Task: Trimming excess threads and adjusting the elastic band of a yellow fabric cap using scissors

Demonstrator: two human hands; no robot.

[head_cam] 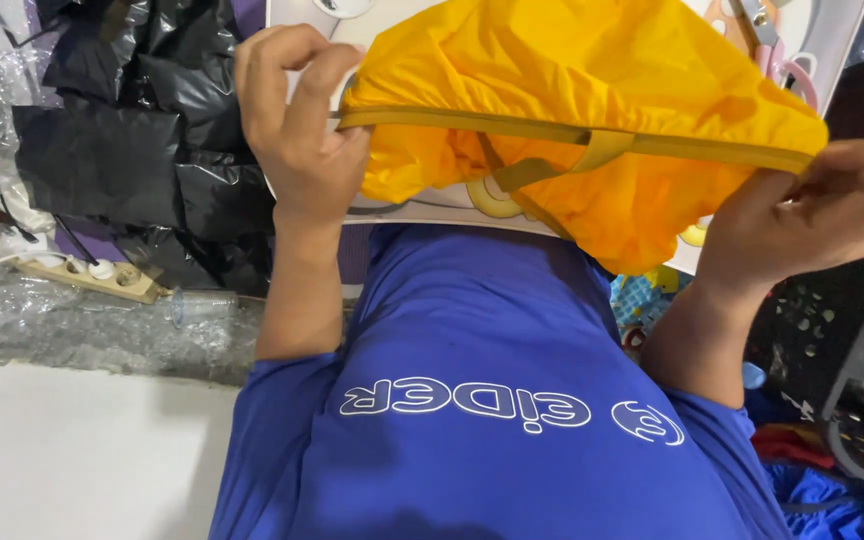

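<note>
Bright, even indoor light, soft shadows, sharp focus at centre, slight stretching toward the edges.

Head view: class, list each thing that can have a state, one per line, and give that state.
Yellow garment: bunched, held up, band stretched taut between both hands.
Left hand: shut on the band's end.
Right hand: shut on the band's other end.
Power strip: lying flat on bubble wrap; nothing visibly plugged in.

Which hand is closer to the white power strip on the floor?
The left hand. It grips the yellow cloth above and right of the power strip; the right hand is far across, at the cloth's other end.
</note>
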